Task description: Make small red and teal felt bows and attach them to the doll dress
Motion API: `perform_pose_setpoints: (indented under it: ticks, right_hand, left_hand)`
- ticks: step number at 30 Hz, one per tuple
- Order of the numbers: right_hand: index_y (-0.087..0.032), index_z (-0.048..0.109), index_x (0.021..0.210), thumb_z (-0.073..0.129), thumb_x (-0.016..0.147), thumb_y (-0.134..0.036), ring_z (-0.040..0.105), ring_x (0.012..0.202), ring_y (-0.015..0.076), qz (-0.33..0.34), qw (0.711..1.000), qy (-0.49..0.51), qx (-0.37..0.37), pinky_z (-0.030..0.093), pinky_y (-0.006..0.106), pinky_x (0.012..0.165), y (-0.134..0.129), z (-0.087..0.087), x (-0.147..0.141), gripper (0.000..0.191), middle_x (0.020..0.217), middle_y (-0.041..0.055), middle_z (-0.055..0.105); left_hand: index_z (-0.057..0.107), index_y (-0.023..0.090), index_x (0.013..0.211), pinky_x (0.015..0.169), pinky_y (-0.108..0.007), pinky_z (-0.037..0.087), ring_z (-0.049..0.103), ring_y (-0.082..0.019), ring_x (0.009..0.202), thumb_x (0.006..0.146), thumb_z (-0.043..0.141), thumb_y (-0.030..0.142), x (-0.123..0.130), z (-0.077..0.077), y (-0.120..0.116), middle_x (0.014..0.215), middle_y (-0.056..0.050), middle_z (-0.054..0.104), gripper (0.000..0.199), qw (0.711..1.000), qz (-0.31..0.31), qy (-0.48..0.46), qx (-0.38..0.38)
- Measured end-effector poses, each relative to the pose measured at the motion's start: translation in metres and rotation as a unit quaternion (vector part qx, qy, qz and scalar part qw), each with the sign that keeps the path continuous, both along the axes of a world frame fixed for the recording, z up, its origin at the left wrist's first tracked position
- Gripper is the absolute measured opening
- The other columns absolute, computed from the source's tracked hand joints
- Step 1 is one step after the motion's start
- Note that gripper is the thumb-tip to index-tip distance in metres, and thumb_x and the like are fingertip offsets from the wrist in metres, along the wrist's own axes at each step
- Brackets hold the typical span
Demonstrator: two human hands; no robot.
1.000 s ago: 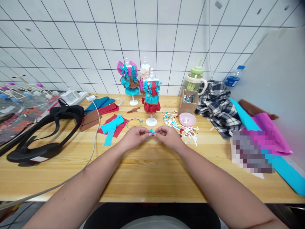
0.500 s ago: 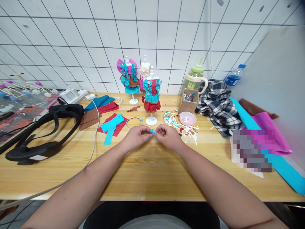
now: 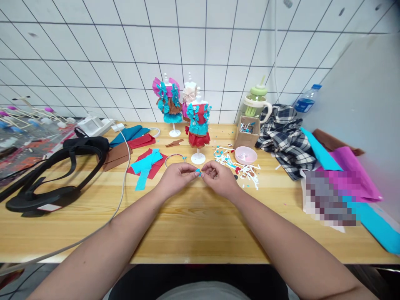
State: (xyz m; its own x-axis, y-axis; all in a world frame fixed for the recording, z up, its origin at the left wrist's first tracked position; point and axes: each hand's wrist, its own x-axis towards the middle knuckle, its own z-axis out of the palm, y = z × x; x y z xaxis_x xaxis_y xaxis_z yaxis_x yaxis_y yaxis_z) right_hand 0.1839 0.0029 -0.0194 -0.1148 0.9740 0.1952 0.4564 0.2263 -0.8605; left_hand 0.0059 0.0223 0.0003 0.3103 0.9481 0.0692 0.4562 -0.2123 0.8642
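Observation:
A small piece of blue paper is pinched between the fingertips of my left hand and my right hand, which nearly meet above the wooden table. Just behind my hands stands a small mannequin on a round white base, dressed in red and blue paper. A metal ring lies behind my left hand. Beyond my right hand are scattered white paper strips and a pink dish. Blue strips rest on red paper to the left.
Two more dressed mannequins stand at the back, one in magenta, brown and blue. A black headset and white cable lie left. Right are a cardboard box, a green-lidded jug, checked cloth and a water bottle.
Both hands have shifted very slightly while still pinching the blue piece, which now shows less between the fingertips. The camera view has moved slightly.

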Motion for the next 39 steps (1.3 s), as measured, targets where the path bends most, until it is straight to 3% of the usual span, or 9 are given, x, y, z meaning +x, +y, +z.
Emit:
perform_pose_setpoints:
  ticks: [3, 10, 19, 30, 33, 37, 39]
  right_hand:
    - [-0.023, 0.065, 0.095, 0.06, 0.075, -0.027, 0.054, 0.059, 0.0104, -0.002, 1.0, 0.01, 0.016, 0.043, 0.023, 0.059, 0.0, 0.001, 0.001, 0.021, 0.077, -0.0017, 0.065]
    - [-0.02, 0.066, 0.076, 0.062, 0.073, -0.026, 0.053, 0.058, 0.0103, 0.001, 1.0, 0.015, -0.01, 0.042, 0.022, 0.055, 0.001, 0.004, 0.001, 0.008, 0.069, -0.0012, 0.065]
    - [-0.018, 0.059, 0.075, 0.064, 0.071, -0.038, 0.044, 0.046, 0.0084, 0.009, 0.974, 0.196, -0.115, 0.037, 0.021, 0.043, 0.006, -0.002, -0.005, 0.02, 0.058, -0.0038, 0.054]
    - [-0.018, 0.056, 0.074, 0.065, 0.07, -0.037, 0.044, 0.046, 0.007, 0.007, 0.96, 0.244, -0.136, 0.04, 0.02, 0.042, 0.004, -0.007, -0.011, 0.021, 0.059, -0.0055, 0.051]
    - [-0.018, 0.056, 0.075, 0.064, 0.071, -0.036, 0.044, 0.047, 0.0078, 0.006, 0.964, 0.237, -0.122, 0.04, 0.02, 0.043, 0.005, -0.01, -0.01, 0.02, 0.059, -0.0053, 0.051]
    - [-0.019, 0.058, 0.076, 0.064, 0.071, -0.035, 0.045, 0.05, 0.0085, -0.013, 0.971, 0.218, -0.094, 0.041, 0.021, 0.046, 0.006, -0.009, -0.009, 0.018, 0.061, -0.0044, 0.053]
    - [-0.018, 0.059, 0.076, 0.064, 0.071, -0.035, 0.045, 0.051, 0.0084, -0.016, 0.975, 0.209, -0.08, 0.041, 0.021, 0.048, 0.005, -0.008, -0.009, 0.017, 0.061, -0.0043, 0.053]
  left_hand:
    - [0.073, 0.019, 0.079, 0.08, -0.031, 0.048, 0.065, -0.021, 0.084, 0.073, 0.067, 0.044, -0.001, 0.002, -0.001, 0.087, -0.005, 0.073, 0.026, 0.998, -0.011, 0.048, 0.036]
    - [0.074, 0.021, 0.077, 0.074, -0.028, 0.047, 0.065, -0.02, 0.081, 0.073, 0.067, 0.045, 0.001, 0.001, -0.003, 0.083, -0.003, 0.074, 0.025, 0.998, -0.024, 0.049, 0.024]
    - [0.073, 0.017, 0.079, 0.075, -0.03, 0.049, 0.066, -0.021, 0.082, 0.071, 0.071, 0.041, 0.0, 0.002, 0.0, 0.085, -0.006, 0.074, 0.025, 0.999, -0.001, -0.03, -0.016]
    - [0.071, 0.017, 0.077, 0.08, -0.033, 0.049, 0.065, -0.021, 0.083, 0.075, 0.068, 0.039, 0.001, -0.003, 0.001, 0.085, -0.007, 0.072, 0.023, 0.998, 0.01, 0.006, 0.064]
    - [0.073, 0.017, 0.081, 0.084, -0.035, 0.049, 0.066, -0.023, 0.089, 0.074, 0.068, 0.042, 0.001, -0.002, 0.001, 0.091, -0.008, 0.073, 0.027, 1.0, 0.007, -0.008, 0.029]
    - [0.069, 0.017, 0.104, 0.092, -0.037, 0.047, 0.063, -0.027, 0.104, 0.07, 0.072, 0.044, 0.002, 0.001, 0.0, 0.112, -0.009, 0.069, 0.043, 0.993, -0.03, -0.085, -0.077]
    - [0.068, 0.017, 0.107, 0.095, -0.038, 0.045, 0.061, -0.027, 0.107, 0.069, 0.073, 0.042, 0.002, 0.002, -0.001, 0.114, -0.01, 0.068, 0.046, 0.985, -0.042, -0.125, -0.11]
